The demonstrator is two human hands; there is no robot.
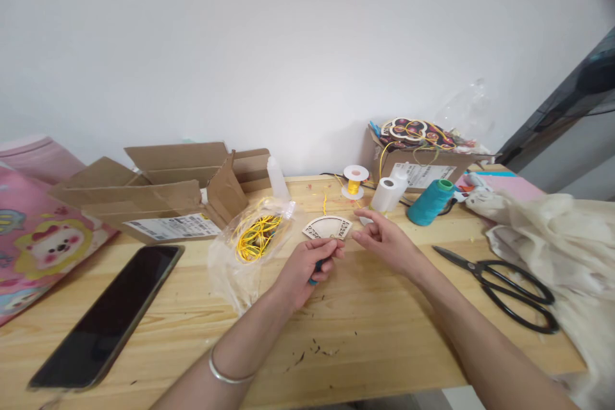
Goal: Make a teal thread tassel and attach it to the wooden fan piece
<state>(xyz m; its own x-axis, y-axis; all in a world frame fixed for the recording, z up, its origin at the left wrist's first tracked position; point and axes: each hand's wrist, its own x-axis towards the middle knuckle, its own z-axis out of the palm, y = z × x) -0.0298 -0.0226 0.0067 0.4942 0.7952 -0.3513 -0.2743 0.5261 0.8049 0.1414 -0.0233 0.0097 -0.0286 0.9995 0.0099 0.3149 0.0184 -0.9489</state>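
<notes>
My left hand (307, 269) pinches the lower edge of a pale wooden fan-shaped ornament (327, 228) with cut-out patterns at both ends. A short twisted yellow cord (325, 205) rises from the ornament's top. Something dark teal (318, 267) shows between the curled fingers of that hand; its kind is mostly hidden. Just right of the ornament, my right hand (387, 240) hovers with index finger and thumb apart, and I see nothing held in it. Beyond it stand a spool of yellow cord (354, 184) and a white thread roll (384, 195).
Left lie a black phone (108, 314), an open cardboard box (158, 195) and a plastic bag of yellow cords (259, 237). On the right are black scissors (500, 282), a teal thread cone (429, 204), cream cloth (557, 256) and a filled box (418, 170). A white bottle (277, 179) stands behind.
</notes>
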